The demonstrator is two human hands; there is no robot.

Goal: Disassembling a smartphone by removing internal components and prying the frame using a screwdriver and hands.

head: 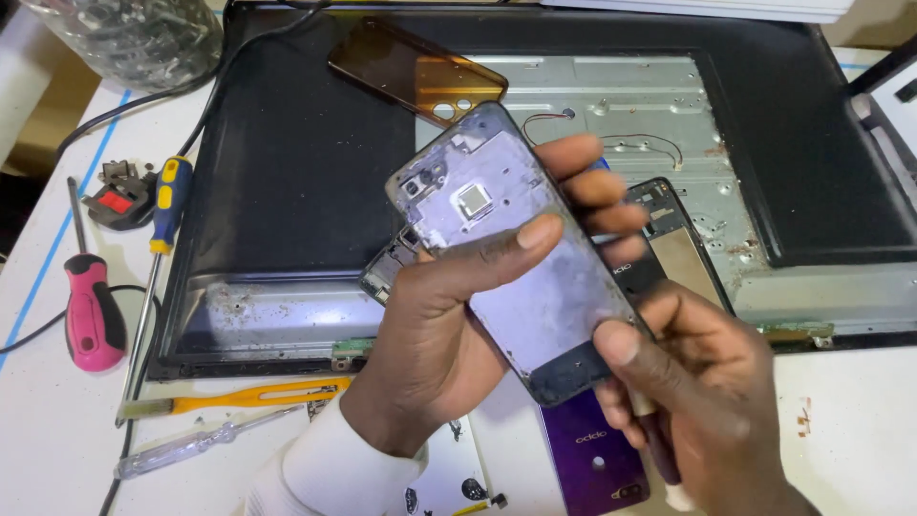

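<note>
Grip: our left hand [449, 315] clamps the phone frame [511, 248] by its edges, frame centre; right hand [697, 382] pinches its lower corner. We judge it light, thin, stiff, fragile.

— what carries it all?
— a white table [57, 420]. a big dark opened panel [287, 182] lies on it.
— left of that panel?
— a yellow and blue screwdriver [158, 250], a pink-handled screwdriver [91, 306] and a black plug [119, 199].
— below the panel?
— a yellow-handled brush [239, 397], a clear screwdriver [196, 447] and a purple phone back cover [592, 459].
— beyond its top left corner?
— a clear bag of small parts [134, 38].
</note>
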